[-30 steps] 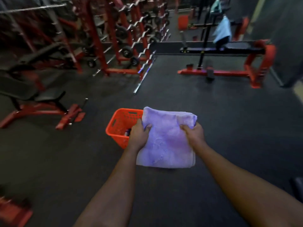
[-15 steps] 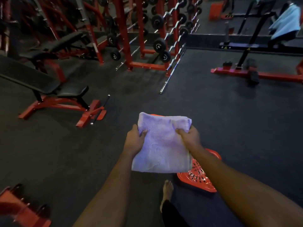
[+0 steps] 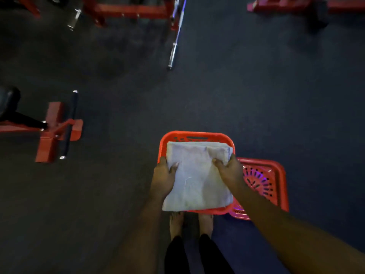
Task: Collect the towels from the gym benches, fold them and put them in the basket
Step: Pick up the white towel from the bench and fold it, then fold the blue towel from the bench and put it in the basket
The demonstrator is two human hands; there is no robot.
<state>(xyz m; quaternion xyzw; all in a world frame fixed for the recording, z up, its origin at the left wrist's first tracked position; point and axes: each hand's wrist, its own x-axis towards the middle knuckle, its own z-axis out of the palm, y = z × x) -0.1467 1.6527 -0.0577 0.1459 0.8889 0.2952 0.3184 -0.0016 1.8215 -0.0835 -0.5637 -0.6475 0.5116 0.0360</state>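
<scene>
A folded pale lavender towel (image 3: 197,175) is held flat between both hands, directly over the orange basket (image 3: 195,134) on the floor. My left hand (image 3: 163,177) grips the towel's left edge, thumb on top. My right hand (image 3: 230,171) grips its right edge. The towel covers nearly the whole basket opening, so whatever lies inside is hidden. Whether the towel touches the rim cannot be told.
An orange perforated lid (image 3: 262,184) lies on the floor right of the basket. My bare feet (image 3: 190,224) stand just behind it. A red bench foot (image 3: 55,131) is at left. A steel barbell (image 3: 174,46) and red rack bases (image 3: 128,10) lie ahead.
The view has tilted down and I have come up to the basket. The towel, still in both hands, has gone down from chest height to just over the basket opening.
</scene>
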